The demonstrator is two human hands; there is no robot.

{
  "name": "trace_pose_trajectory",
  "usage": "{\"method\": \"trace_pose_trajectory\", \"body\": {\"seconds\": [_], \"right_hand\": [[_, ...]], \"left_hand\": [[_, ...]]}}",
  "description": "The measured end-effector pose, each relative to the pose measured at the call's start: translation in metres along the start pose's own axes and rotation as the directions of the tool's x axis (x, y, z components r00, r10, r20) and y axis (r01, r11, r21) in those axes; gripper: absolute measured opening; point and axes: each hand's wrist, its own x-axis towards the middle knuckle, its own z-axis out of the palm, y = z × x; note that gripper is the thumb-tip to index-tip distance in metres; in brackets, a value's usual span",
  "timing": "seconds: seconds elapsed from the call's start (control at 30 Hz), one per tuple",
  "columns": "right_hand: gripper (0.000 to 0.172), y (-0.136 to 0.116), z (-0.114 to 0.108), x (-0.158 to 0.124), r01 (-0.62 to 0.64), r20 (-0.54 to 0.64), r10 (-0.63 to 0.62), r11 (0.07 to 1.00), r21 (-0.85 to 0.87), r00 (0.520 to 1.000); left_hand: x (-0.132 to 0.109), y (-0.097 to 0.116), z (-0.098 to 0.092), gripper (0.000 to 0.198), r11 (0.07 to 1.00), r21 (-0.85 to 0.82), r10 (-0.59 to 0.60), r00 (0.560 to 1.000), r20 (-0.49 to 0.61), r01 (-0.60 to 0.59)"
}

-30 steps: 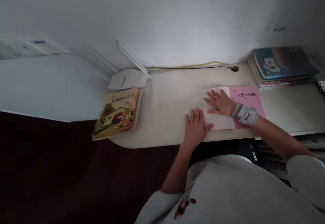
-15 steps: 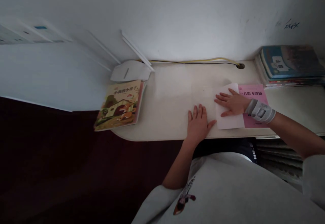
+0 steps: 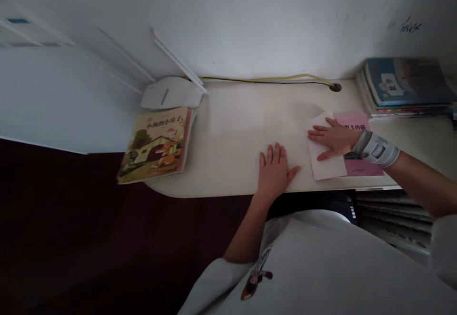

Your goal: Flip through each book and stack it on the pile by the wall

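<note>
My right hand (image 3: 332, 139), with a grey-white band round the wrist, lies with fingers spread across a white sheet (image 3: 326, 166) and a pink book (image 3: 364, 166). The sheet covers the left part of the book's cover; I cannot tell whether the two are joined. To the left, my left hand (image 3: 274, 173) rests flat on the white desk (image 3: 228, 143), fingers stretched out and thumb apart. It holds nothing and is separated from the sheet by a small gap.
At the desk's left end, picture books (image 3: 157, 146) lie partly over the edge, in front of a white router (image 3: 171, 93) with antennas. Yellow and black cables (image 3: 260, 80) run along the wall to a desk hole (image 3: 335, 87). A book stack (image 3: 410, 84) stands at the back right.
My right hand, the white sheet and the pink book have shifted slightly to the right, and the book and sheet have turned a little. My left hand stays flat on the desk. The view has shifted slightly.
</note>
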Motion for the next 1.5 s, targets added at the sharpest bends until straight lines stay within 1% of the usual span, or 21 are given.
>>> {"method": "trace_pose_trajectory", "body": {"seconds": [0.17, 0.3, 0.4, 0.7, 0.8, 0.9, 0.97, 1.03, 1.13, 1.3, 1.4, 1.5], "right_hand": [[0.085, -0.008, -0.007, 0.01, -0.002, 0.036, 0.002, 1.0, 0.012, 0.999], [0.083, -0.007, -0.005, 0.009, 0.009, 0.021, -0.01, 1.0, 0.027, 1.0], [0.082, -0.005, -0.005, 0.006, 0.041, 0.02, -0.042, 0.998, 0.04, 0.999], [0.066, -0.002, -0.012, -0.003, 0.14, 0.037, -0.144, 0.985, 0.097, 0.989], [0.066, -0.006, -0.01, -0.002, 0.106, 0.017, -0.108, 0.989, 0.102, 0.994], [0.067, -0.012, -0.01, -0.003, 0.03, 0.002, -0.03, 0.997, 0.073, 1.0], [0.064, -0.015, -0.013, -0.006, -0.007, 0.014, 0.007, 0.998, 0.065, 1.0], [0.057, -0.017, -0.017, -0.009, -0.026, 0.028, 0.025, 0.997, 0.069, 0.999], [0.048, -0.019, -0.025, -0.013, -0.031, 0.048, 0.027, 0.997, 0.066, 0.998], [0.044, -0.02, -0.033, -0.016, -0.009, 0.069, 0.0, 0.991, 0.131, 0.998], [0.042, -0.017, -0.032, -0.019, -0.009, 0.081, -0.008, 0.978, 0.209, 0.997], [0.039, -0.014, -0.027, -0.021, -0.014, 0.037, 0.005, 0.968, 0.25, 0.999]], "left_hand": [[-0.002, 0.0, -0.001, 0.078, 1.0, 0.013, 0.02, 1.0, -0.02, -0.019], [-0.003, 0.0, -0.003, 0.076, 0.999, -0.001, 0.042, 0.998, -0.037, -0.042], [-0.003, 0.0, -0.003, 0.074, 0.999, -0.019, 0.041, 0.998, -0.047, -0.042], [-0.002, -0.002, -0.001, 0.072, 0.996, -0.072, 0.042, 0.997, -0.072, -0.047], [-0.002, -0.002, -0.001, 0.065, 0.994, -0.102, 0.03, 0.996, -0.082, -0.038], [-0.002, -0.002, 0.0, 0.049, 0.989, -0.143, 0.007, 0.992, -0.124, -0.025], [-0.003, -0.003, 0.001, 0.039, 0.985, -0.168, -0.005, 0.986, -0.166, -0.023], [-0.005, -0.003, 0.003, 0.033, 0.981, -0.194, -0.007, 0.979, -0.201, -0.033], [-0.006, -0.003, 0.006, 0.032, 0.971, -0.233, -0.006, 0.97, -0.241, -0.052], [-0.005, -0.004, 0.009, 0.032, 0.962, -0.268, -0.029, 0.961, -0.274, -0.047], [-0.005, -0.005, 0.008, 0.034, 0.961, -0.273, -0.036, 0.955, -0.293, -0.047], [-0.006, -0.005, 0.008, 0.036, 0.96, -0.277, -0.042, 0.953, -0.301, -0.045]]}}
